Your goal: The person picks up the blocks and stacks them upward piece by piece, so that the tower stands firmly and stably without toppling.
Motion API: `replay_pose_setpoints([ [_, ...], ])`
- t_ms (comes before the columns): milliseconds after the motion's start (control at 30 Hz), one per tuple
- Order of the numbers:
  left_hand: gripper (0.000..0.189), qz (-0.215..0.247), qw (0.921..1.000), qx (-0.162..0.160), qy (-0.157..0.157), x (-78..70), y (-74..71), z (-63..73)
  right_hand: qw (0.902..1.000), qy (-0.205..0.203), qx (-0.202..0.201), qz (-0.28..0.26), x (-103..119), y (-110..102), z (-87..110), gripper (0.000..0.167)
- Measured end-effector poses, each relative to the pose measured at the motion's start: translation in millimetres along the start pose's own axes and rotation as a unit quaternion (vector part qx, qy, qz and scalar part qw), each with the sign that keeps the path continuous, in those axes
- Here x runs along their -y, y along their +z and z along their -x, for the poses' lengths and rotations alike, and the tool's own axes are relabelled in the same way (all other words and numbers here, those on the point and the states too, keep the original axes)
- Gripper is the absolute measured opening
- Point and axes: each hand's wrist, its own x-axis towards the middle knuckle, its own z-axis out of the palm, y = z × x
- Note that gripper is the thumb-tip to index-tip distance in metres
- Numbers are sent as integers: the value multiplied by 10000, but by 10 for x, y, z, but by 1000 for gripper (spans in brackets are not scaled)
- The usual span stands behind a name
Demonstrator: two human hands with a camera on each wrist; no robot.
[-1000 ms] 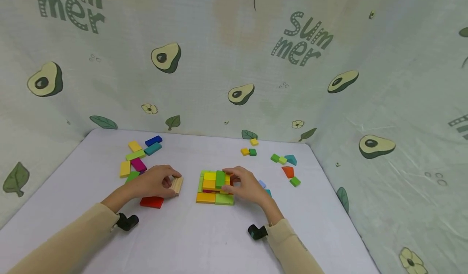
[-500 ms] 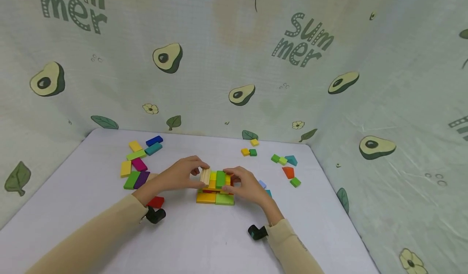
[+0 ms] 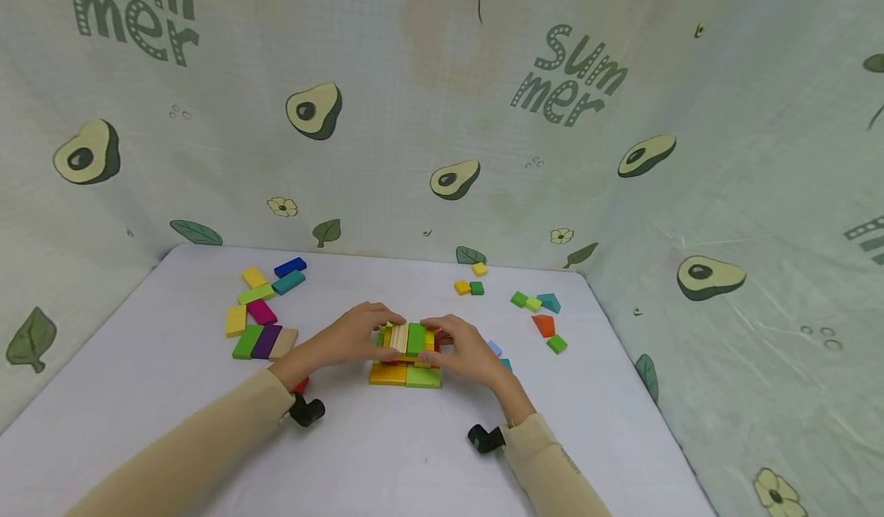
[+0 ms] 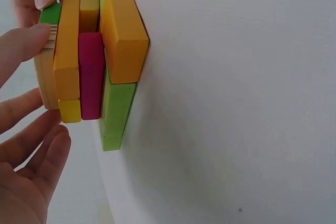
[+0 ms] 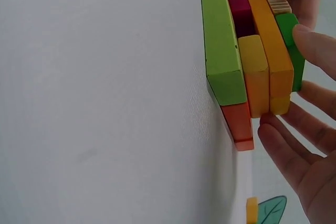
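A layered stack of coloured toy blocks stands mid-table, its bottom layer showing an orange block (image 3: 388, 375) and a light green block (image 3: 423, 377). On top, a pale striped wooden block (image 3: 399, 337) lies beside a green block (image 3: 416, 339). My left hand (image 3: 351, 338) pinches the wooden block between thumb at the front and fingers at the back. The green block is pinched likewise by my right hand (image 3: 467, 350). In the left wrist view a magenta block (image 4: 91, 75) shows in the middle layer, along with a yellow block (image 5: 254, 74) in the right wrist view.
Left of the stack lie loose blocks, among them a purple block (image 3: 266, 341), a tan block (image 3: 284, 343) and a magenta block (image 3: 262, 311). A red block (image 3: 301, 386) is partly behind my left wrist. Smaller pieces, including an orange-red block (image 3: 544, 325), lie to the right.
My left hand has carried the wooden block rightward from the table's left side onto the stack, setting it against the green block. My right hand has stayed at the green block.
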Motion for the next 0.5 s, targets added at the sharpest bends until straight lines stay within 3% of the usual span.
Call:
replay_pose_setpoints([
  [167,67,93,9999,89,-15,35,35,2,10000,-44,12,-20,6,-8,0,60],
  [500,64,6,9998,-85,177,60,68,-3,10000,-14,-9,-4,1,4,1,61],
])
